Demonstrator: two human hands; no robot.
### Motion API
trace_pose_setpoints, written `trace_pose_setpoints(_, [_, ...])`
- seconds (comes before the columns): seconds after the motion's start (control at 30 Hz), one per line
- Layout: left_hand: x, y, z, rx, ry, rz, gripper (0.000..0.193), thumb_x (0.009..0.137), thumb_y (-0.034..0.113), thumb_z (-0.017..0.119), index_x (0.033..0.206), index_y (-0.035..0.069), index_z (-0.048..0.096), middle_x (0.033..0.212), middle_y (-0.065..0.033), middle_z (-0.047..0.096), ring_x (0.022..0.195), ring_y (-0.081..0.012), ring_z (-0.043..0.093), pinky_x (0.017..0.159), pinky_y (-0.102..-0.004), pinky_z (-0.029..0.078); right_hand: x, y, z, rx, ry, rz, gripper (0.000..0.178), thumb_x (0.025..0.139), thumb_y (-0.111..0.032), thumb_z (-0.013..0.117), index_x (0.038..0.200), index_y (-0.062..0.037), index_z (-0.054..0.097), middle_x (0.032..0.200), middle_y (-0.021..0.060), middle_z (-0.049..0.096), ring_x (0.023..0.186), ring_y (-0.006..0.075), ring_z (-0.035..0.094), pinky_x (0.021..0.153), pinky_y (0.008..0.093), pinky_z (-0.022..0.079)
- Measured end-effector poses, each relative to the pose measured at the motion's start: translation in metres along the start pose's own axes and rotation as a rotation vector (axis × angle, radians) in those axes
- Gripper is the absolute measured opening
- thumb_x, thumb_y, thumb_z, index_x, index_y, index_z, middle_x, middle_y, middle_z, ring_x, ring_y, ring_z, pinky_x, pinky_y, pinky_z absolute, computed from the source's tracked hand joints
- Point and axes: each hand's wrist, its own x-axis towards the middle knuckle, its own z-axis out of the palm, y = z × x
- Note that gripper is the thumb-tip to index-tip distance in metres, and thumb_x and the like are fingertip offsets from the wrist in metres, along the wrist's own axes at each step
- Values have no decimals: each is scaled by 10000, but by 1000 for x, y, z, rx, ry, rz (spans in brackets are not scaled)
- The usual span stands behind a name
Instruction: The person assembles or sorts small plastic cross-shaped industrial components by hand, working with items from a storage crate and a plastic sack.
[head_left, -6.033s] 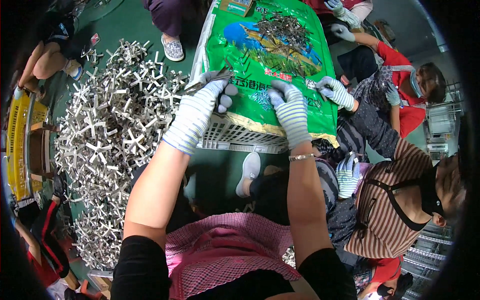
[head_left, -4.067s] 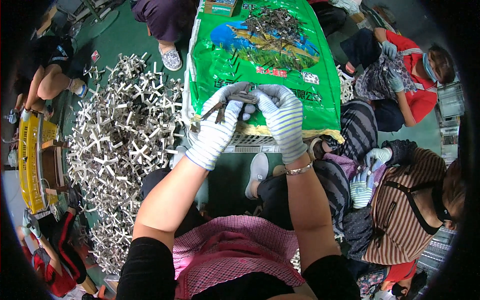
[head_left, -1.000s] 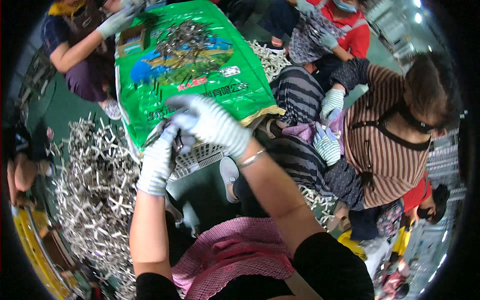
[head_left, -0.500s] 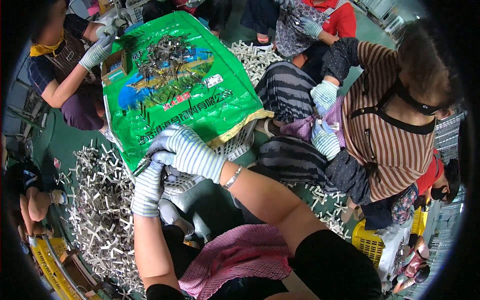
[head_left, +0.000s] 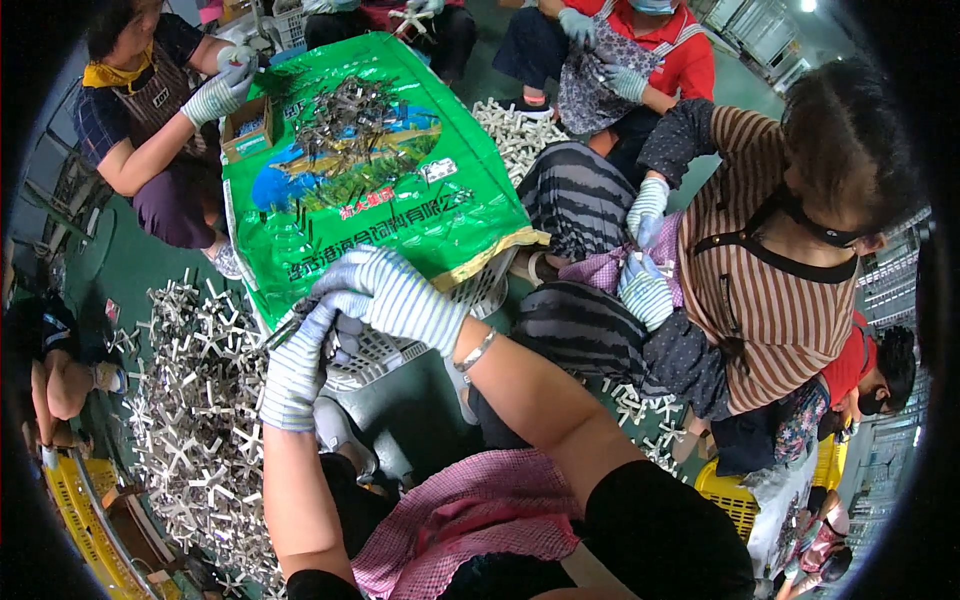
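A green floor (head_left: 120,270) is spreading out under a group of people who are sitting close together. In the middle, a big green printed sack (head_left: 370,190) is lying flat over a white plastic basket (head_left: 390,350), and a heap of small metal pieces (head_left: 350,115) is resting on top of the sack. To the person's left, a large pile of shiny metal cross pieces (head_left: 195,400) is covering the floor. More cross pieces (head_left: 515,130) are lying past the far edge of the sack.

The person is wearing striped work gloves on both hands and a pink checked apron (head_left: 470,515). The left hand (head_left: 297,368) is curling its fingers around a thin metal piece (head_left: 283,333), just at the near edge of the sack. The right hand (head_left: 385,292) is bending down over the left hand and touching it, with its fingers closed on the same spot. How much of the metal piece the right hand is gripping cannot be told. A silver bracelet (head_left: 476,351) is sitting on the right wrist.

A person in a striped brown top (head_left: 770,290) is sitting on the right, holding gloved hands together. Another person in a dark shirt (head_left: 130,105) is reaching a gloved hand to a small cardboard box (head_left: 250,130) on the sack's far corner. A yellow crate (head_left: 735,500) is standing behind on the right.
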Motion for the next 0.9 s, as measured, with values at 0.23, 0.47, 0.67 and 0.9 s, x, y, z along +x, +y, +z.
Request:
trace_pose_setpoints(0.23, [-9,2,5,49,8,33,149,828,229,648,838,86,605,640,-4,582,482,-79,506,427,-201,377,-2,-10,13,-99,-6,-73,224,783,-214,589,961,-96,659,1026,81,626,1006,285,551,912,415,411])
trace_pose_setpoints(0.47, [13,-18,-9,10,116,126,112,758,168,669,831,104,614,639,44,557,490,-44,459,440,-185,345,5,-14,14,-295,-4,42,225,748,-255,618,902,-98,668,965,71,624,937,275,550,886,417,417])
trace_pose_setpoints(0.67, [14,-15,-9,-50,52,78,175,799,190,643,939,89,612,776,59,566,635,-36,480,552,-180,383,5,-15,12,-367,85,27,198,746,-278,638,864,-121,666,935,46,624,909,252,550,836,409,422])
trace_pose_setpoints(0.9, [10,-16,-10,-81,118,-3,294,886,258,604,1088,45,580,858,-21,621,653,-87,583,502,-209,456,2,0,7,-462,139,47,204,798,-267,591,939,-137,658,1000,50,609,928,245,540,847,403,418])
